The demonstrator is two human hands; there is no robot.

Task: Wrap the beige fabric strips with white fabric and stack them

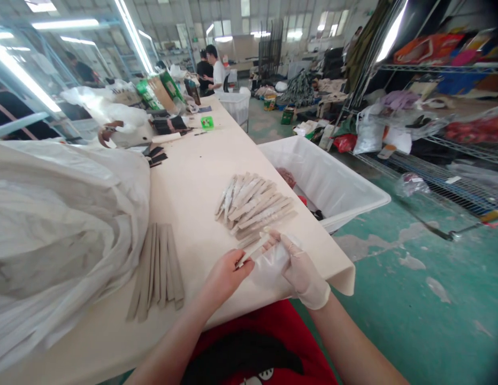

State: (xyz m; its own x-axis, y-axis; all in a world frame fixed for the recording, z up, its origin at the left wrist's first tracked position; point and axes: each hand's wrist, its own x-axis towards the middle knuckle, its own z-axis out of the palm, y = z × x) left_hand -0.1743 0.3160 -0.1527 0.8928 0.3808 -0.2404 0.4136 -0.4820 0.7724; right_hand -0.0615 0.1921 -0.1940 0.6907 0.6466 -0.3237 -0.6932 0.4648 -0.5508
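My left hand [228,275] is bare and pinches one end of a narrow pale strip [253,250] between thumb and fingers. At the strip's other end is my right hand [303,270], in a thin whitish glove, its fingertips closed on it. A clear plastic bag or container [270,264] lies under and beside the right hand; which of these it is I cannot tell. Just beyond my hands, a loose heap of beige strips [254,200] with whitish patches spreads on the table. To the left, several smooth grey-beige strips [158,267] lie side by side.
A large white cloth bundle [64,230] covers the left of the cream table [184,198]. Against its right edge stands a white plastic bin [332,182] holding a few items. Wire shelving [437,155] is at far right. Other people [216,69] are at the far end.
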